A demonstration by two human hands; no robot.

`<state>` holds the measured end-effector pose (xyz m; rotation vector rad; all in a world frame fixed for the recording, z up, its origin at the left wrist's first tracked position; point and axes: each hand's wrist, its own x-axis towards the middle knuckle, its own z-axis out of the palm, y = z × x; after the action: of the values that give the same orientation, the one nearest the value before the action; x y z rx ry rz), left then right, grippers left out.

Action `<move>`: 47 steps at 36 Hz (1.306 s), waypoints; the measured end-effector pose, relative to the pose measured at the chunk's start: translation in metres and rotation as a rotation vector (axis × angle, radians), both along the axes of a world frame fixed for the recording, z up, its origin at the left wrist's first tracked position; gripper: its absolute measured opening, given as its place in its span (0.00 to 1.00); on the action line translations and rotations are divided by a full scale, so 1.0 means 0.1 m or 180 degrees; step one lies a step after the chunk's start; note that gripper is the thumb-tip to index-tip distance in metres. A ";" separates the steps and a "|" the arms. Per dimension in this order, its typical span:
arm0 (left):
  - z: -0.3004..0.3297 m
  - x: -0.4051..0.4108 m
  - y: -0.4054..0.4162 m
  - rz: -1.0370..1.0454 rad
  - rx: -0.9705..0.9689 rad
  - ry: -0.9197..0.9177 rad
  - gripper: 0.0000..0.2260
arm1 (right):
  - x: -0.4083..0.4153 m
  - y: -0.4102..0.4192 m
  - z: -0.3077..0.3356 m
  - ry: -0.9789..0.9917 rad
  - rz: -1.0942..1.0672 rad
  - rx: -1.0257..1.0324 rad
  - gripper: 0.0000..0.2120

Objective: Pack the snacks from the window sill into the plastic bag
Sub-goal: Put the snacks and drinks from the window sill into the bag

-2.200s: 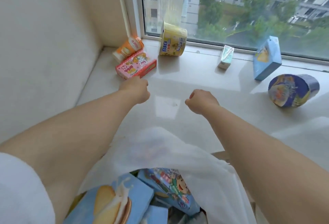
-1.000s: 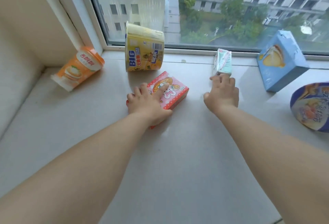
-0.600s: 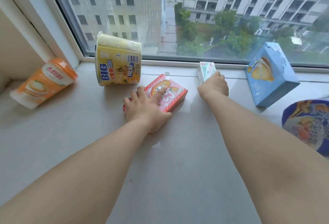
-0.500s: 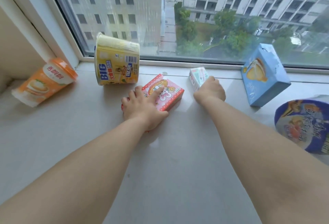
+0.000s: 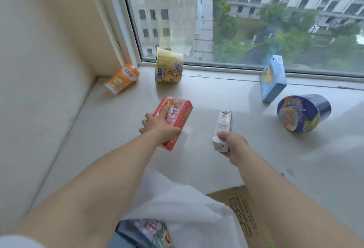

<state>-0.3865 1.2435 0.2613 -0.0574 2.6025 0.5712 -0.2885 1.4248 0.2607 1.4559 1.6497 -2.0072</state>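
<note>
Both hands loaded, lifted off the sill

Left hand (image 5: 160, 129) grips the pink snack box (image 5: 175, 117), right hand (image 5: 233, 145) is wrapped round the small white carton (image 5: 223, 127), both above the window sill (image 5: 216, 98). Plastic bag (image 5: 177, 204) gapes just below the sill's near edge; the yellow tub (image 5: 169, 68) sits back by the glass.

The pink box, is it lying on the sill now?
No, the left hand holds the pink box up off the sill.
</note>
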 end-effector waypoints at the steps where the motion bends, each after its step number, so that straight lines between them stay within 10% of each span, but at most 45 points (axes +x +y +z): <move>1: 0.13 0.06 -0.06 0.0133 0.0282 0.0075 0.43 | 0.08 -0.07 0.16 0.0209 -0.0023 -0.0193 0.12; 11: 1.13 1.39 -0.95 0.0136 0.2962 0.0644 0.44 | 1.28 -0.87 1.17 0.1609 0.0215 -0.0977 0.14; 17: 0.98 2.38 -1.54 -0.0890 0.2507 0.0831 0.42 | 2.05 -1.29 1.09 0.1445 0.0139 -0.0477 0.14; 21: 0.64 2.62 -1.73 -0.1732 0.0765 0.1734 0.39 | 2.36 -1.44 0.94 0.1218 -0.0012 -0.0021 0.14; 26: 0.65 2.58 -1.73 -0.2206 -0.0634 0.1447 0.34 | 2.59 -1.54 0.89 0.1042 -0.0218 0.0221 0.17; 47: 0.51 3.11 -1.76 -0.2844 -0.0398 0.0424 0.29 | 2.68 -2.05 0.92 0.0903 0.0733 0.1248 0.19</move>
<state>-0.0754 1.0670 0.3128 1.0671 2.4330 0.0800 -0.0206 1.2198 0.3530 1.0434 2.3159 -1.9046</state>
